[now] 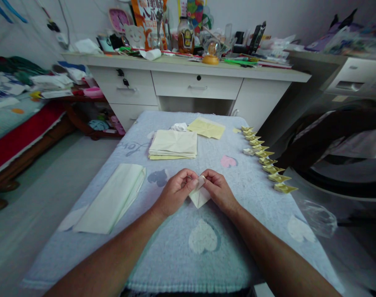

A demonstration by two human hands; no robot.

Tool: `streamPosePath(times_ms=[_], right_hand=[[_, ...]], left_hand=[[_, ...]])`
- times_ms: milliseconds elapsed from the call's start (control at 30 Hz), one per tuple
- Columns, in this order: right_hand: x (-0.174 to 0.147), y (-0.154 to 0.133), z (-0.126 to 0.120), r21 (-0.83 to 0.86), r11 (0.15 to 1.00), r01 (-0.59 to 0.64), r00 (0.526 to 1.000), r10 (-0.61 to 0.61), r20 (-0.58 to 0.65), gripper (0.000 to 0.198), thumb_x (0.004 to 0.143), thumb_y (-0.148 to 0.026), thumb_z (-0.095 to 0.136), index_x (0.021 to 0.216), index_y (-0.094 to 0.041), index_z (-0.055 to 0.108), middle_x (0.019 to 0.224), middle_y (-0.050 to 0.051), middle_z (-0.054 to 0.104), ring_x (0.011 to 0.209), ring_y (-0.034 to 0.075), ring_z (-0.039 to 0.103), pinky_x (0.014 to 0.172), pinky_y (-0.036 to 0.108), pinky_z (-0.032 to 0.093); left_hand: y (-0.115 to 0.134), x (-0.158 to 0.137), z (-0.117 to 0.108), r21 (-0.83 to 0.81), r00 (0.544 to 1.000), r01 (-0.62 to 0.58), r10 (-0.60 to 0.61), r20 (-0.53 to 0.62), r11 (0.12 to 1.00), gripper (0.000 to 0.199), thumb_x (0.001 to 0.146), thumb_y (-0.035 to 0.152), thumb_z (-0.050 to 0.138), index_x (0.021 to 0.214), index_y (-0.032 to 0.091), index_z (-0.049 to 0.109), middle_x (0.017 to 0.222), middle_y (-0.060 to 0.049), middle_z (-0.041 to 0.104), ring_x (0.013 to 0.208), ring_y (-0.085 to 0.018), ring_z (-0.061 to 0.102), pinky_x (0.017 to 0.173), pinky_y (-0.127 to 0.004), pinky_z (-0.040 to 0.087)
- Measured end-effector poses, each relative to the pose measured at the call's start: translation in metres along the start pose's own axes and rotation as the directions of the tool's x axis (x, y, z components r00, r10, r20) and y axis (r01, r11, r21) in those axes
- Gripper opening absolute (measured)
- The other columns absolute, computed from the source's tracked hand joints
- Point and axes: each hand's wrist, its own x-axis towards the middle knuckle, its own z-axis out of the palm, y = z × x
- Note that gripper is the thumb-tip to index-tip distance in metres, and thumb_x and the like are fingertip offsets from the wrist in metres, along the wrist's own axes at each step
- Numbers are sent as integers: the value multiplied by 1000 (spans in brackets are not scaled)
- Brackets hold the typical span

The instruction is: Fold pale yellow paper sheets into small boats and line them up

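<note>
Between my two hands is a small folded piece of pale paper (pixel 199 197), its pointed corner facing me. My left hand (pixel 179 186) pinches its upper left edge with thumb and fingers. On the other side my right hand (pixel 218 187) grips the upper right edge, the fingertips of both hands nearly meeting at the top. Beyond them lies a stack of cream paper sheets (pixel 173 143), with yellow sheets (pixel 207 127) behind it. A larger folded pale sheet (pixel 112 200) rests to the left. Several small folded yellow paper boats (pixel 270 169) stand in a row along the right edge.
A blue cloth with heart patterns (pixel 237 255) covers the table. Behind it stands a white desk (pixel 197 84) crowded with jars and other items. A bed (pixel 23 119) is at the left, a washing machine (pixel 345 136) at the right. A crumpled white tissue (pixel 179 127) sits by the stack.
</note>
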Motion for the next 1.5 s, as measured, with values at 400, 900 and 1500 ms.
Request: streamPosePath(times_ms=[400, 900, 1500], right_hand=[[-3, -11, -3, -60, 997, 58, 998, -56, 30, 26, 86, -41, 53, 77, -17, 57, 62, -3, 47, 57, 10, 41, 53, 22, 32], [-5, -11, 1, -78, 993, 87, 992, -80, 96, 27, 85, -43, 59, 79, -18, 54, 64, -4, 46, 57, 9, 39, 53, 22, 32], [-2, -11, -4, -6, 1000, 18, 996, -17, 90, 33, 80, -48, 64, 76, -18, 52, 63, -4, 49, 54, 9, 42, 51, 22, 32]], left_hand=[[-9, 4, -3, -12, 987, 158, -157, 33, 987, 23, 84, 36, 58, 76, 15, 53, 64, 5, 45, 58, -8, 41, 55, -20, 33], [-4, 2, -2, 83, 992, 109, -114, 50, 991, 29, 86, 40, 55, 71, 15, 51, 63, 5, 42, 59, -8, 38, 53, -20, 31], [-5, 4, -7, 178, 981, 153, -171, 92, 972, 33, 81, 44, 59, 68, 14, 56, 59, 5, 44, 55, -8, 39, 50, -20, 27]])
